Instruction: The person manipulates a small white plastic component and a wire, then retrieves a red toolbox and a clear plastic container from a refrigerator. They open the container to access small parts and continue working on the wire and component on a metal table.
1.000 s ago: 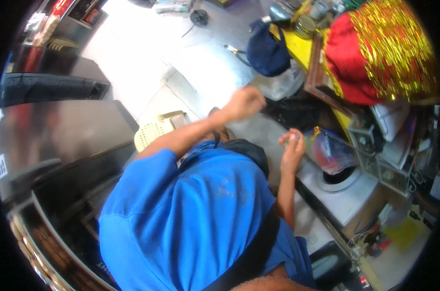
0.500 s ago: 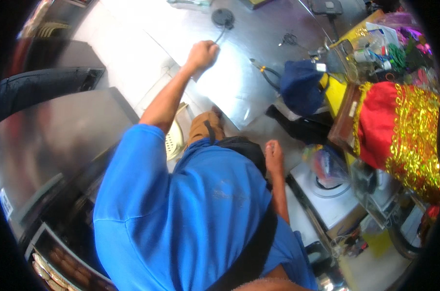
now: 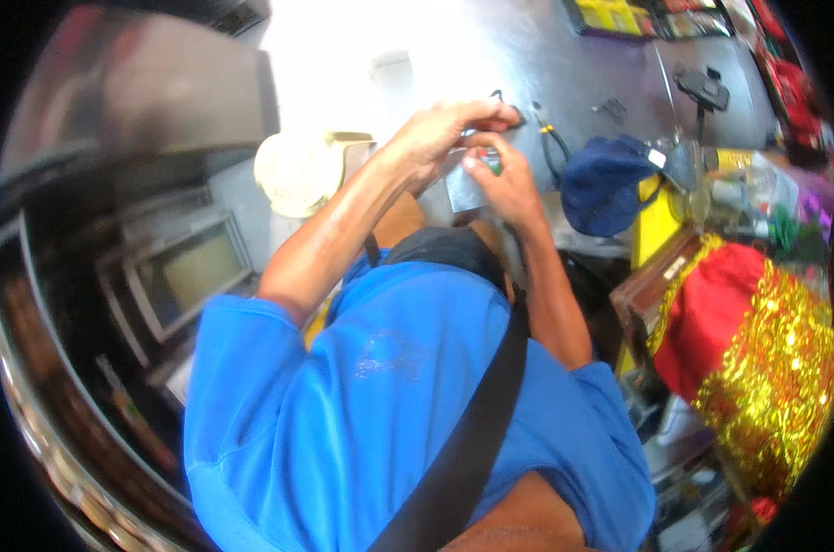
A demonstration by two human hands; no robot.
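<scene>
My left hand is over the near edge of the metal table, its fingers curled round a small dark object that is mostly hidden. Just below and to the right, my right hand is closed with thumb and fingers pinching a small thing with green and red on it; its kind does not show. The two hands are close together, fingertips almost touching. Right of them on the table lie pliers with yellow-and-black handles.
A dark blue cap lies right of the pliers. Beyond are a phone-like device on a stand and a yellow-and-black tray. A red cloth with gold sequins is at the right. A cream plastic chair stands left of my legs.
My left hand has drawn back from the round black corded object on the table and turned inward. My right hand has risen from my side to meet it. The view has shifted.
</scene>
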